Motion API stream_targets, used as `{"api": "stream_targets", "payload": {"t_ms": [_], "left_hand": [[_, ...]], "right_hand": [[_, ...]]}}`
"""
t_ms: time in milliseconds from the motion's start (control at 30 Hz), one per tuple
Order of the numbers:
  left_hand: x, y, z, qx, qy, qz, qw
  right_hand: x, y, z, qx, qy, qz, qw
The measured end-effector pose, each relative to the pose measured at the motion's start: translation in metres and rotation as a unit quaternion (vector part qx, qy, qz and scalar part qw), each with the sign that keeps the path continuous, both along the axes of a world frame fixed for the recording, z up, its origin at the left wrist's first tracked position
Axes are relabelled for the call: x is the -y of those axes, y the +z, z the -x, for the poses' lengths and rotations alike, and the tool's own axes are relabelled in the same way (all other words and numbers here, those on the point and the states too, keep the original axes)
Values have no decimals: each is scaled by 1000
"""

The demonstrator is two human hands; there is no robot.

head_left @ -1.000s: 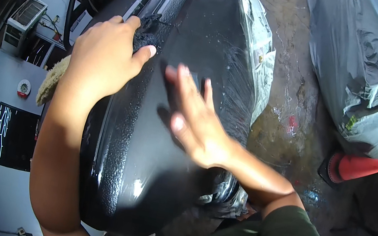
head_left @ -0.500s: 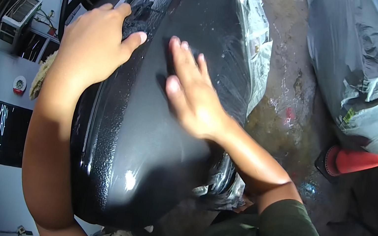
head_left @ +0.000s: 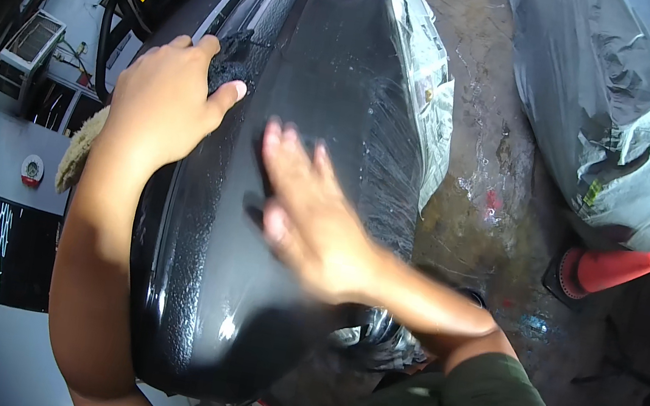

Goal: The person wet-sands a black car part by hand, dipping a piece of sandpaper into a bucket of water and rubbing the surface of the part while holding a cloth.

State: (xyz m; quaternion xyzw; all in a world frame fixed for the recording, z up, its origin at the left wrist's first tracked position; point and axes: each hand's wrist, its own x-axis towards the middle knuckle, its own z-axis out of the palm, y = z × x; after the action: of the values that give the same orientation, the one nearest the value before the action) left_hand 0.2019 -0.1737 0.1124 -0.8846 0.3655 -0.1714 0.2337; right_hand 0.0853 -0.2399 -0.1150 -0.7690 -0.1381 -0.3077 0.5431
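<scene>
A long, dark car body panel (head_left: 307,105) runs up the middle, with fine pale droplets and streaks on its surface. My left hand (head_left: 163,94) rests on its left edge by the trim strip. A dark, fuzzy, wet-looking cloth (head_left: 235,59) is bunched under it, between thumb and forefinger; the other fingertips are hidden. My right hand (head_left: 314,218) lies flat over the middle of the panel, fingers stretched and the thumb a little apart, with nothing in it. It is slightly blurred, and its shadow falls on the panel.
Crumpled masking sheet (head_left: 426,74) hangs along the panel's right edge. Across the wet, stained floor (head_left: 478,160) stands a sheet-covered vehicle (head_left: 583,100), with a red cone (head_left: 610,270) lying near it. At left are a beige fluffy pad (head_left: 80,149) and a white box unit (head_left: 26,54).
My right hand has slid down the panel toward me, still flat. My left hand stays at the cloth. The view has shifted slightly.
</scene>
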Motion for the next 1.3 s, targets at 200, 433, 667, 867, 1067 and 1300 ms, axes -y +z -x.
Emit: {"api": "stream_targets", "payload": {"t_ms": [200, 433, 667, 867, 1067, 1300], "left_hand": [[1, -2, 2, 22, -14, -2, 1000], [3, -1, 0, 27, -6, -16, 999], [5, 0, 4, 16, 6, -26, 1000], [4, 1, 3, 1, 5, -4, 1000], [1, 3, -2, -8, 12, -5, 1000], [-1, 2, 0, 5, -13, 1, 1000]], "right_hand": [[13, 7, -34, 11, -62, -43, 997], [-20, 5, 31, 24, 21, 32, 999], [3, 21, -14, 7, -30, -36, 999], [3, 20, -24, 35, -102, -12, 994], [-12, 22, 8, 52, -56, 54, 996], [31, 23, -66, -19, -104, 0, 994]]}}
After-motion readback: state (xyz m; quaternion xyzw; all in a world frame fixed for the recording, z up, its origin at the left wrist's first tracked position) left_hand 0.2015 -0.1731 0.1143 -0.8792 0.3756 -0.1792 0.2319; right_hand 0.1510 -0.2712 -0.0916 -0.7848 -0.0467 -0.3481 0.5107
